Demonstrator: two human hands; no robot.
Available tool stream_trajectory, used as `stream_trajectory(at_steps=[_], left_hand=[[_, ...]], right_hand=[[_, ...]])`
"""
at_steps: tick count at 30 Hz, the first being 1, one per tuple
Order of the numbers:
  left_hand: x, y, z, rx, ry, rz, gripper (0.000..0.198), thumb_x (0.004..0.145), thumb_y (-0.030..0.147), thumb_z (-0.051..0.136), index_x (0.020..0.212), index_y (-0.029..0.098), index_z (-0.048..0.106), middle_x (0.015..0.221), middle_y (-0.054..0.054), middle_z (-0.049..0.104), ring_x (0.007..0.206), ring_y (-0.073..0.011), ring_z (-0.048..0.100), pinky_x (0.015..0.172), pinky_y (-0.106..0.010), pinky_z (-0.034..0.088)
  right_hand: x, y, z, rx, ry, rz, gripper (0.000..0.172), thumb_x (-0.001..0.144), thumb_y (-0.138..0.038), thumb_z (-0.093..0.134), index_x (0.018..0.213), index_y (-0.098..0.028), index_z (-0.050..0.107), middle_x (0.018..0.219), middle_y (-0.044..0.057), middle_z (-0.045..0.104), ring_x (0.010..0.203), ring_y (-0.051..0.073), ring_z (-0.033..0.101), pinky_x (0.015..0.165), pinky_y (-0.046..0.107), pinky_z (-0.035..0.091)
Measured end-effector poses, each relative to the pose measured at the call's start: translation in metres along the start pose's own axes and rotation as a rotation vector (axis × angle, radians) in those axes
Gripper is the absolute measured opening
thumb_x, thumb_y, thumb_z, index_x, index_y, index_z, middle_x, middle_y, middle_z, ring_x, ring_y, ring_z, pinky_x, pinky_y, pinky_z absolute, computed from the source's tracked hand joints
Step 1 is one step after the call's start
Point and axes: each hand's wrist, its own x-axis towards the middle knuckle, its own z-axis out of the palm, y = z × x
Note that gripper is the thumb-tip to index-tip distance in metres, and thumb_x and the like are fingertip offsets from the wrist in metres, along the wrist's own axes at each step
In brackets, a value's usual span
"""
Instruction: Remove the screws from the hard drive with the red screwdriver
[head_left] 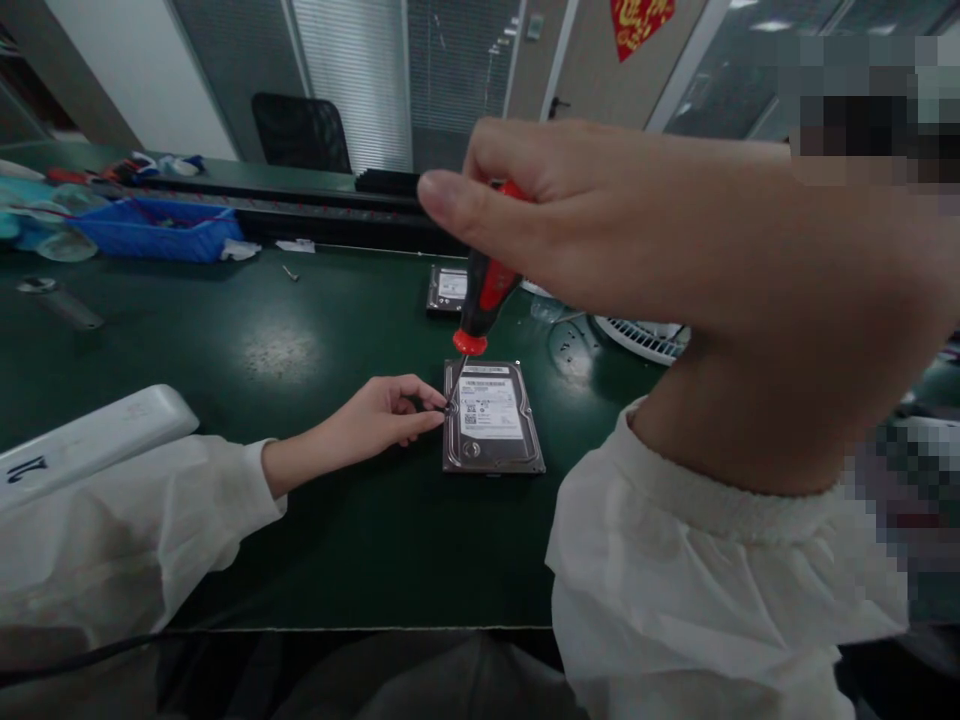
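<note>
A hard drive (pixel 491 405) with a white label lies flat on the green table, label side up. Above it, my right hand (pixel 555 200) is closed round the handle of a red and black screwdriver (pixel 484 300). The screwdriver's shaft slants down to the drive's left edge. There, my left hand (pixel 394 410) pinches thumb and forefinger together beside the tip. A tiny dark thing shows at those fingertips, too small to name. Behind the screwdriver sits a second hard drive (pixel 448 288), partly hidden by the handle.
Several small dark bits (pixel 571 345) lie to the right, near a white slatted round part (pixel 641 338). A blue bin (pixel 161 230) stands at the back left. A white elongated device (pixel 101 440) rests by my left sleeve. Farther left lies a metal tool (pixel 60 300).
</note>
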Motion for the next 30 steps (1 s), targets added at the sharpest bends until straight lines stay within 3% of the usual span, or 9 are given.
stream_trajectory(at_steps=[2,5,9,12,15,18,24,30], left_hand=[[0.001,0.0,0.001,0.007,0.005,0.003,0.035,0.083,0.042,0.074,0.105,0.016,0.066,0.083,0.0,0.071,0.058,-0.008,0.059,0.05,-0.02,0.047],[0.001,0.0,0.002,0.023,0.009,0.004,0.035,0.082,0.041,0.075,0.104,0.016,0.066,0.081,0.0,0.071,0.057,-0.0081,0.059,0.05,-0.02,0.047],[0.0,0.001,0.002,0.03,0.024,-0.006,0.033,0.08,0.04,0.076,0.101,0.016,0.066,0.073,0.002,0.068,0.055,-0.0084,0.058,0.049,-0.019,0.045],[-0.001,0.0,0.001,0.028,0.02,0.001,0.034,0.081,0.041,0.076,0.102,0.016,0.066,0.068,0.004,0.065,0.054,-0.0083,0.057,0.049,-0.019,0.045],[-0.002,0.0,0.0,0.035,0.01,0.004,0.033,0.082,0.042,0.075,0.102,0.017,0.066,0.066,0.005,0.063,0.054,-0.0082,0.056,0.049,-0.019,0.045],[-0.001,0.001,0.001,0.03,0.003,0.006,0.031,0.082,0.041,0.075,0.101,0.017,0.066,0.065,0.005,0.062,0.052,-0.0077,0.055,0.046,-0.018,0.042],[-0.001,0.004,0.001,0.035,0.004,0.01,0.029,0.083,0.04,0.074,0.1,0.018,0.066,0.067,0.005,0.063,0.053,-0.0075,0.055,0.046,-0.018,0.043],[-0.001,0.002,0.0,0.043,-0.006,0.003,0.029,0.084,0.04,0.073,0.102,0.018,0.065,0.07,0.005,0.064,0.055,-0.008,0.057,0.048,-0.019,0.045]], right_hand=[[-0.004,-0.001,-0.002,-0.015,-0.002,-0.014,0.051,0.098,-0.065,0.029,0.1,-0.026,0.062,0.082,-0.004,0.061,0.06,0.008,0.044,0.06,0.029,0.025],[-0.01,-0.002,-0.003,-0.044,0.03,-0.039,0.032,0.093,-0.053,0.045,0.104,-0.026,0.06,0.086,-0.004,0.062,0.059,0.008,0.043,0.059,0.029,0.026],[-0.012,-0.005,-0.001,-0.08,0.016,-0.011,0.045,0.092,-0.065,0.039,0.116,-0.029,0.056,0.076,-0.004,0.054,0.054,0.008,0.035,0.057,0.029,0.025],[-0.007,-0.001,0.001,-0.089,0.014,0.035,0.06,0.093,-0.073,0.031,0.119,-0.026,0.058,0.08,-0.001,0.056,0.058,0.009,0.038,0.061,0.029,0.026],[-0.001,0.005,0.003,-0.078,0.039,0.013,0.049,0.09,-0.064,0.044,0.115,-0.025,0.06,0.09,0.001,0.061,0.064,0.012,0.046,0.063,0.029,0.029],[0.0,0.007,0.005,-0.071,0.051,-0.018,0.038,0.086,-0.053,0.052,0.111,-0.025,0.058,0.091,0.0,0.06,0.064,0.012,0.043,0.062,0.029,0.028],[0.003,0.004,0.009,0.037,0.075,-0.092,0.05,0.096,-0.064,0.037,0.106,-0.021,0.061,0.094,-0.002,0.061,0.064,0.007,0.04,0.061,0.027,0.026],[0.005,0.006,0.011,-0.008,0.074,-0.03,0.037,0.093,-0.052,0.044,0.114,-0.024,0.057,0.099,-0.002,0.062,0.066,0.01,0.043,0.062,0.028,0.025]])
